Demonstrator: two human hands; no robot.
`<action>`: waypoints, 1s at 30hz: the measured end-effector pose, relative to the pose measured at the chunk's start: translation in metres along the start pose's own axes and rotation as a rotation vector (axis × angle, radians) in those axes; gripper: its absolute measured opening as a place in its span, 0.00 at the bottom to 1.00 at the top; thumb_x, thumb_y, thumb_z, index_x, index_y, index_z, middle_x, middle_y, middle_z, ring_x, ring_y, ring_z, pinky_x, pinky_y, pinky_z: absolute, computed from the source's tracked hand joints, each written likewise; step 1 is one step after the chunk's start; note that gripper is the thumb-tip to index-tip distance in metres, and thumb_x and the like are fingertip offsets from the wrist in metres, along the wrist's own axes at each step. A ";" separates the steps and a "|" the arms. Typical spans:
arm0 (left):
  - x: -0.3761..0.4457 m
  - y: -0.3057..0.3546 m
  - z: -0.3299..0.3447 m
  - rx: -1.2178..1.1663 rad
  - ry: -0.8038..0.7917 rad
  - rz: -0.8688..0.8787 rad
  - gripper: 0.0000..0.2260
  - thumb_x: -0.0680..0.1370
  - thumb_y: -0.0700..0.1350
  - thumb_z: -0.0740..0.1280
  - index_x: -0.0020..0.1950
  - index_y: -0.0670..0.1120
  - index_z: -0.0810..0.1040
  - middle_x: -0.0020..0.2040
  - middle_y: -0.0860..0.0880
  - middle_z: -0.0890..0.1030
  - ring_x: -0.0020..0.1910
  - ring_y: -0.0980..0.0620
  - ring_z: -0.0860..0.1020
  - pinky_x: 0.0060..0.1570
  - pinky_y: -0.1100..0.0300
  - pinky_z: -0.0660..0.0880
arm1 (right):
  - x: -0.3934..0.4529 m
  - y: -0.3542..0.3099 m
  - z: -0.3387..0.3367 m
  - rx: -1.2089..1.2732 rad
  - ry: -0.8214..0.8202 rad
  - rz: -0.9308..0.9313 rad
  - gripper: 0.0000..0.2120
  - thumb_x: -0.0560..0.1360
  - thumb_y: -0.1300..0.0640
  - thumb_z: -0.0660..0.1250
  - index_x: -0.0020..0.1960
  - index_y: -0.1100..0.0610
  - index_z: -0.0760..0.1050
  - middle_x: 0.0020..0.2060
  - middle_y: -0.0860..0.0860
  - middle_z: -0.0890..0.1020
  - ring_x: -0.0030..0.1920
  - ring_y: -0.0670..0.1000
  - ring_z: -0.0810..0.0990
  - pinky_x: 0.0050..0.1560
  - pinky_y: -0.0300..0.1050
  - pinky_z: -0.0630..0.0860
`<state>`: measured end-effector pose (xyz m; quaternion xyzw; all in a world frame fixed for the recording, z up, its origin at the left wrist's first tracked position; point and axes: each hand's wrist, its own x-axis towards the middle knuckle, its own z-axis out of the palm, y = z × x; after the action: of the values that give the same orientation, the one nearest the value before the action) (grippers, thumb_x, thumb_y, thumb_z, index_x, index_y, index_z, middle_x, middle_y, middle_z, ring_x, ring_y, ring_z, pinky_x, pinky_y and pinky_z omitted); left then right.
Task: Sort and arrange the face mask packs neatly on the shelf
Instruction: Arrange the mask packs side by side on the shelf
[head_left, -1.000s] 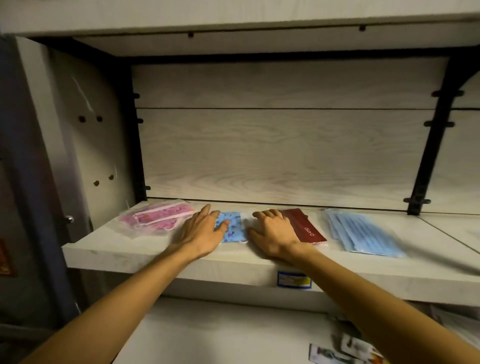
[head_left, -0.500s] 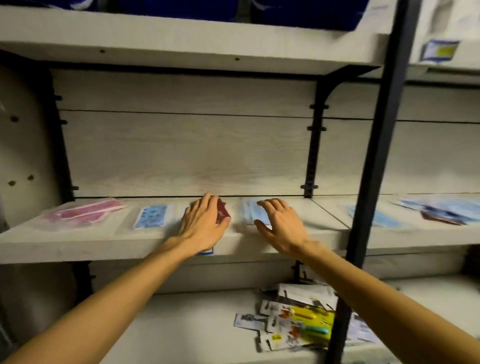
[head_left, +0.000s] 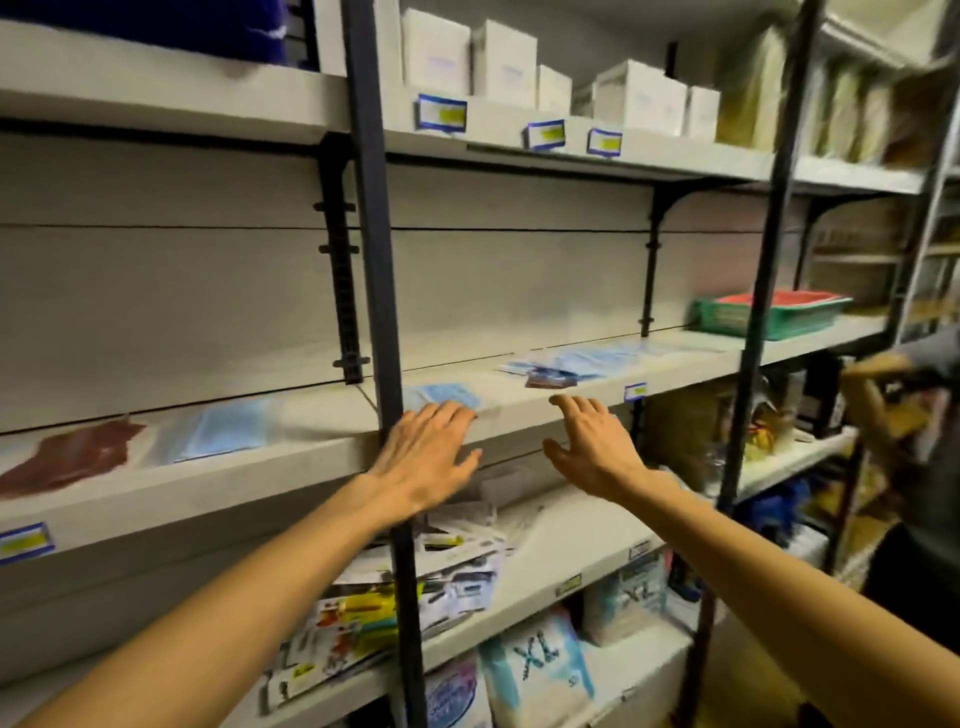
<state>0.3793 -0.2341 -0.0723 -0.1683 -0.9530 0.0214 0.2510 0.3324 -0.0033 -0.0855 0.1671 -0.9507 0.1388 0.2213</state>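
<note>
Mask packs lie flat on the shelf (head_left: 311, 457), approx. in 1 row along its length. From the left: dark red pack (head_left: 72, 457), long axis across the shelf depth, tilted; blue pack (head_left: 218, 431) just beside it, long axis front-to-back, slightly skewed. Past the black post (head_left: 384, 312), a 2nd blue pack (head_left: 441, 396) sits near the front edge, long axis along the shelf. Further right, a loose blue pile (head_left: 587, 358) runs lengthwise, with a small red pack (head_left: 550, 379) at its front. Blur hides print and exact edges.

Left hand (head_left: 426, 452): flat, fingers straight and together, holding nothing; fingertips at the shelf's front edge, touching or just short of the 2nd blue pack, cannot tell which. Right hand (head_left: 592, 447): fingers spread and relaxed, holding nothing, in front of the shelf edge, below the small red pack and apart from it.

Obstructions: the black post stands in front of the shelf, just left of the left hand, between the 2 left packs and the rest. A 2nd post (head_left: 753, 312) stands to the right, a green tray (head_left: 769, 317) behind it on the same shelf level. Price tag (head_left: 635, 391) on the front edge.

Open room: bare shelf between the 2nd blue pack and the pile, and behind the left packs. Shelf above carries white boxes (head_left: 498, 62); shelf below holds mixed carded goods (head_left: 395, 608).
</note>
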 end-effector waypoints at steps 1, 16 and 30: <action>0.014 0.009 0.005 -0.008 -0.005 0.019 0.23 0.81 0.58 0.61 0.74 0.48 0.69 0.70 0.49 0.73 0.68 0.47 0.73 0.66 0.52 0.69 | 0.000 0.017 -0.001 0.008 -0.007 0.042 0.31 0.78 0.48 0.65 0.78 0.56 0.60 0.71 0.56 0.71 0.70 0.58 0.68 0.68 0.52 0.69; 0.255 0.025 0.106 -0.069 -0.085 0.002 0.24 0.80 0.65 0.57 0.67 0.50 0.74 0.67 0.50 0.75 0.63 0.45 0.76 0.57 0.51 0.73 | 0.149 0.197 0.005 -0.021 -0.042 0.294 0.29 0.78 0.47 0.65 0.75 0.57 0.64 0.69 0.58 0.74 0.68 0.59 0.71 0.65 0.51 0.70; 0.393 0.041 0.190 -0.126 -0.098 -0.117 0.22 0.81 0.62 0.58 0.69 0.51 0.73 0.68 0.48 0.76 0.65 0.45 0.75 0.61 0.51 0.72 | 0.278 0.335 0.046 0.012 -0.040 0.357 0.29 0.77 0.47 0.65 0.74 0.58 0.65 0.67 0.59 0.75 0.64 0.60 0.74 0.62 0.54 0.74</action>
<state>-0.0220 -0.0568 -0.0584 -0.1265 -0.9718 -0.0449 0.1938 -0.0472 0.2128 -0.0591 -0.0002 -0.9686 0.1784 0.1731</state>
